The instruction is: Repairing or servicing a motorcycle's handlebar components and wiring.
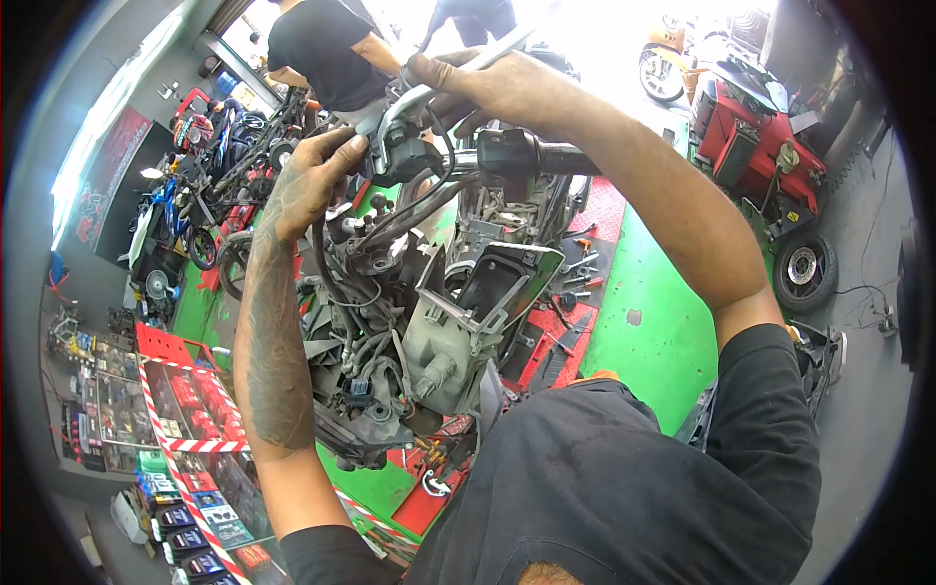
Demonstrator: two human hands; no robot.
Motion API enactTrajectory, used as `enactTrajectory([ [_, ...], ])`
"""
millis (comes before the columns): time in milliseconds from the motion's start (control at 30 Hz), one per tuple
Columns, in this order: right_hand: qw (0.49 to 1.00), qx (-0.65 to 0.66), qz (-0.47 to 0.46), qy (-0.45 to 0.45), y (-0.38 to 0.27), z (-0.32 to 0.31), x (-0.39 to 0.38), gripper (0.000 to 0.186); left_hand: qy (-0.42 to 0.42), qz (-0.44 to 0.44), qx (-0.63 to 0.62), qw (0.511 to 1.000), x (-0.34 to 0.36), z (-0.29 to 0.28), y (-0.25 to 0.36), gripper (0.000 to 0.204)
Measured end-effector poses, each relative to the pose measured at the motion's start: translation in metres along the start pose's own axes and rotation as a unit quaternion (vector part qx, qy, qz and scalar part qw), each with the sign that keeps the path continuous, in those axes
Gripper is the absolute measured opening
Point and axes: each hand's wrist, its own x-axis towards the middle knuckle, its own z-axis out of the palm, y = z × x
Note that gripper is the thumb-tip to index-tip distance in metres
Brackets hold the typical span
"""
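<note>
A partly stripped motorcycle stands before me, its bare wiring, hoses and a grey-beige box (pixel 444 336) exposed. Across its top runs a metal handlebar (pixel 565 159) with a black switch housing (pixel 509 156). A silver control lever (pixel 414 100) and its dark bracket (pixel 405 158) are at the left part of the bar. My left hand (pixel 317 180) is closed at the bracket's left side, thumb against it, fingertips partly hidden. Above the bar, my right hand (pixel 497 90) has its fingers curled over the lever, the thumb side near its inner end. Black cables hang below the bracket.
Hand tools (pixel 582 273) lie on a red work platform (pixel 606 210) to the right. A loose wheel (pixel 806 271) and a red machine (pixel 760 146) stand farther right. Another person (pixel 322 54) is beyond the bike. Shelves of boxed goods (pixel 200 409) with striped edging are at left.
</note>
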Motion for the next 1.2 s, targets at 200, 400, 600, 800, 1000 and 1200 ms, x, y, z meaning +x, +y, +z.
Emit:
enactTrajectory([
  [200, 0.998, 0.008, 0.056, -0.007, 0.009, -0.003, 0.008, 0.096, -0.024, -0.078, -0.009, 0.997, 0.010, -0.002, -0.004, 0.053],
  [400, 0.998, 0.024, 0.057, 0.014, 0.009, -0.001, 0.008, 0.104, -0.017, -0.097, 0.010, 0.995, 0.010, -0.003, 0.007, 0.051],
  [600, 0.995, 0.058, 0.082, -0.010, 0.013, 0.000, 0.013, 0.100, -0.011, -0.055, -0.014, 0.998, 0.011, -0.002, -0.004, 0.056],
  [800, 0.990, 0.090, 0.106, 0.000, 0.018, 0.000, 0.013, 0.092, 0.002, 0.005, 0.041, 0.999, 0.009, -0.001, -0.009, 0.065],
  [1000, 0.989, 0.120, 0.082, 0.018, 0.022, 0.004, 0.011, 0.072, 0.040, -0.033, -0.043, 0.998, 0.001, -0.001, -0.010, 0.062],
  [1200, 0.992, 0.109, 0.062, 0.017, 0.018, 0.007, 0.009, 0.060, 0.101, 0.007, -0.039, 0.994, -0.011, 0.004, -0.004, 0.060],
])
